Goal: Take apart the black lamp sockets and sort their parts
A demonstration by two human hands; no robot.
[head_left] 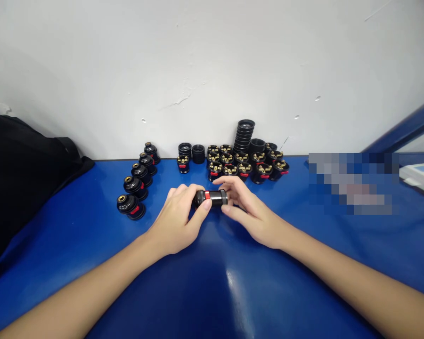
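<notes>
My left hand (pixel 179 214) is closed around a black lamp holder (pixel 217 198) that lies sideways above the blue table, its red tab showing beside my thumb. Around the ring at the holder's right end, my right hand (pixel 245 207) has its fingers curved and apart. The right index finger arches over the holder with a gap below it, and the thumb is close to the ring's lower edge. Whether the other right fingers touch the ring I cannot tell. Just behind my hands stand several open black socket bases (pixel 245 170) with brass contacts and red tabs.
Several closed lamp holders (pixel 131 207) with brass-ringed tops form a slanting row at left. A stack of black threaded rings (pixel 244 136) stands by the white wall (pixel 212 70). Black cloth (pixel 21 183) covers the table's left side; a blue metal bar (pixel 403 125) slants at right.
</notes>
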